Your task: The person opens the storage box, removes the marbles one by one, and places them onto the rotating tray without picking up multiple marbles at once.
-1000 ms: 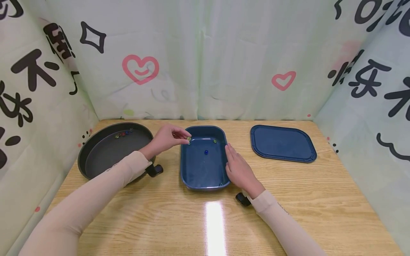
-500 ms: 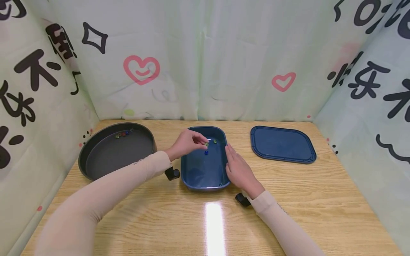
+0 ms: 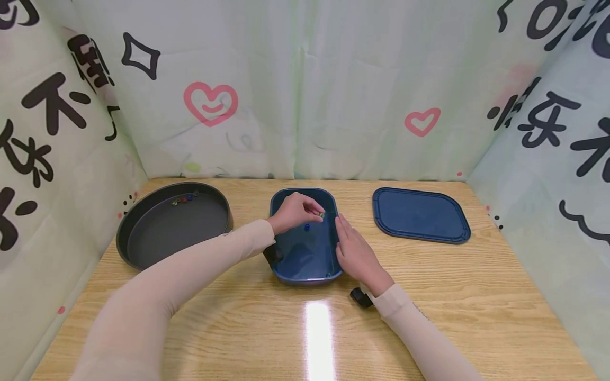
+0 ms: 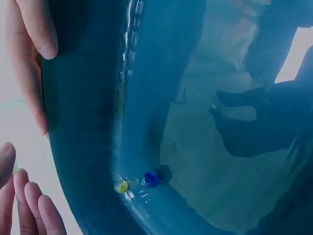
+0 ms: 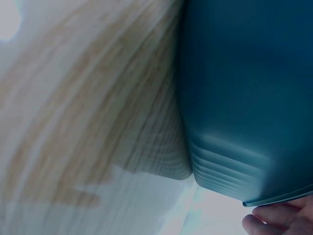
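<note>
Over the blue rectangular box (image 3: 305, 259), my left hand (image 3: 293, 212) pinches a small yellowish marble (image 3: 322, 215) between thumb and fingertips. In the left wrist view that hand (image 4: 32, 203) is at the lower left, outside the rim, with only a sliver of the marble showing. Straight fingers of my right hand (image 3: 355, 254) lie against the box's right side; its fingertips (image 5: 276, 215) are at the rim in the right wrist view. Inside the box lie a blue marble (image 4: 150, 179) and a yellow one (image 4: 121, 186) close together, plus a greenish marble (image 3: 328, 274) at the near right corner.
A round black pan (image 3: 167, 238) stands on the left of the wooden table (image 3: 248, 328), several coloured marbles (image 3: 184, 199) along its far side. At the right lies a flat blue lid (image 3: 421, 214). A printed curtain (image 3: 305, 106) encloses the back and sides.
My left hand has moved right, from the box's left rim across to above its right half, still pinching the marble. The right hand has stayed against the box's side.
</note>
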A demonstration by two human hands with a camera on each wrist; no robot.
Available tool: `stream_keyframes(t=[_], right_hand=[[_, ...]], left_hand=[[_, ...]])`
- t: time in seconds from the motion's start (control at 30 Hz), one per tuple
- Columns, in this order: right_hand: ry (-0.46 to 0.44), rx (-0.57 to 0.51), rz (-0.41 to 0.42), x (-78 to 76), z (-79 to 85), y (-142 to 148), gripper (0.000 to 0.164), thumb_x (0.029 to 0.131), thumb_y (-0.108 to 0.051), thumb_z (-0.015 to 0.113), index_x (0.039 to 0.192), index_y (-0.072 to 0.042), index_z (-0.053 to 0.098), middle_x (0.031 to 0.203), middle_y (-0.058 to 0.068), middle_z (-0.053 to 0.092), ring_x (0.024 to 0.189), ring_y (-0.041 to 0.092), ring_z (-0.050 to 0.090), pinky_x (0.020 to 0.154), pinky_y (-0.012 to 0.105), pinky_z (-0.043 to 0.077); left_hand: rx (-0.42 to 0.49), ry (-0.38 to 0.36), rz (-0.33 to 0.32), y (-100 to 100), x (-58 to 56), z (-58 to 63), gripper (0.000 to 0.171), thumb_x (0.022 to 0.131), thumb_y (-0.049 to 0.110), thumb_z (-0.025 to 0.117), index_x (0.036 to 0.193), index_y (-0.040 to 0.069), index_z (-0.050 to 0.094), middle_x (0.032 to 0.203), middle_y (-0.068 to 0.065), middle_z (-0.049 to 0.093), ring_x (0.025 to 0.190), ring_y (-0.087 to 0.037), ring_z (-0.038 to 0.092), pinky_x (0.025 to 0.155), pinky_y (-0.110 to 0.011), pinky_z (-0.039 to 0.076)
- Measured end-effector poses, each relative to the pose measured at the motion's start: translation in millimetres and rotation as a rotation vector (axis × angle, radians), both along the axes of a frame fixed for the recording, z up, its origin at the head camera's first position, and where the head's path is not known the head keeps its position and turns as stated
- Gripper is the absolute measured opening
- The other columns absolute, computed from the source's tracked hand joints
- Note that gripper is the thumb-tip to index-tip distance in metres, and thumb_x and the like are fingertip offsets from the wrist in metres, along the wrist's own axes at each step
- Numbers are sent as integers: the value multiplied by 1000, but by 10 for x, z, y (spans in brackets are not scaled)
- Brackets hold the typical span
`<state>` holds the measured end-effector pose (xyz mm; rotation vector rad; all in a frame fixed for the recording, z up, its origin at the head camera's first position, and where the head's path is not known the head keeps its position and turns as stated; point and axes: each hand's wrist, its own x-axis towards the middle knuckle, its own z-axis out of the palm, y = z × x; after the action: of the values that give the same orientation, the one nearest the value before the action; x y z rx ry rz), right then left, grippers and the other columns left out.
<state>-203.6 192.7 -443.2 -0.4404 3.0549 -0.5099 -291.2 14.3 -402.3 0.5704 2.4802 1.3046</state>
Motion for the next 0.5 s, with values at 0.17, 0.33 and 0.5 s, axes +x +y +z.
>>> stream_keyframes(t=[0.17, 0.33, 0.5], right_hand=[[6, -5, 2, 3, -6, 4, 59, 96, -12, 41, 148, 4, 18, 155, 20, 20, 143, 32, 25, 113, 48, 28], [12, -11, 1, 8, 1, -1, 59, 96, -12, 41, 147, 5, 19, 155, 20, 20, 142, 32, 25, 113, 48, 28], [19, -15, 5, 7, 9, -5, 59, 95, -11, 43, 147, 6, 20, 155, 21, 21, 142, 33, 26, 112, 49, 28]], left_hand=[[-29, -14, -7, 58, -53, -27, 19, 80, 12, 74, 98, 7, 74, 92, -8, 73, 82, -14, 66, 80, -25, 54], [-87, -34, -32, 93, -118, -104, 15, 79, 10, 74, 94, 7, 74, 88, -8, 73, 79, -13, 66, 80, -25, 54], [-150, -38, -85, 128, -170, -201, 14, 79, 8, 75, 92, 5, 74, 88, -8, 72, 76, -13, 65, 78, -24, 54]])
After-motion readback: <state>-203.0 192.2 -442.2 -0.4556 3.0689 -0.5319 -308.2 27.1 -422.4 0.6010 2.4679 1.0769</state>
